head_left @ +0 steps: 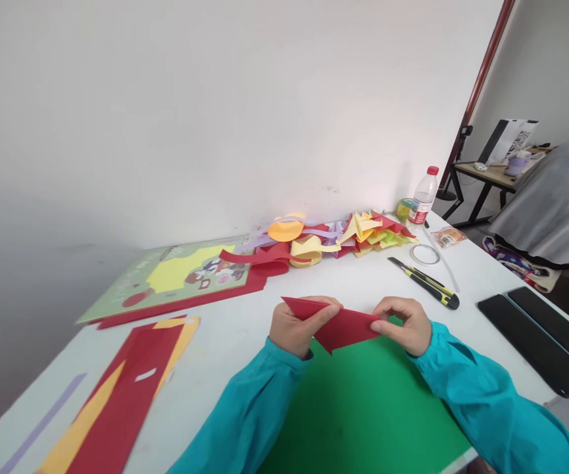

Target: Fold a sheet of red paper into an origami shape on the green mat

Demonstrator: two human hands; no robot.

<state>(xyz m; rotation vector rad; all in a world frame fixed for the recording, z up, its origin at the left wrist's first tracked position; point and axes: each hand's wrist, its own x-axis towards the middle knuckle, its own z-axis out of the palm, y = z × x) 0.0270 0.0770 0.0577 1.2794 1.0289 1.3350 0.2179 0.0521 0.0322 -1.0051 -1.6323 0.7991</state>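
A folded piece of red paper (346,327) is held up between both hands, above a green mat (363,408). My left hand (298,324) pinches its left part, thumb on the near face and fingers behind. At its right tip, my right hand (405,322) grips the paper between thumb and forefinger. The piece has slanting edges, with one point at the upper left and another hanging low. What lies behind the paper is hidden.
Red and orange paper strips (131,382) lie left, by a thin purple strip (42,421). Folded paper shapes (308,243) line the wall. A utility knife (425,282), tape roll (425,254), bottle (423,197) and black device (525,342) are right. A person (555,197) stands beyond.
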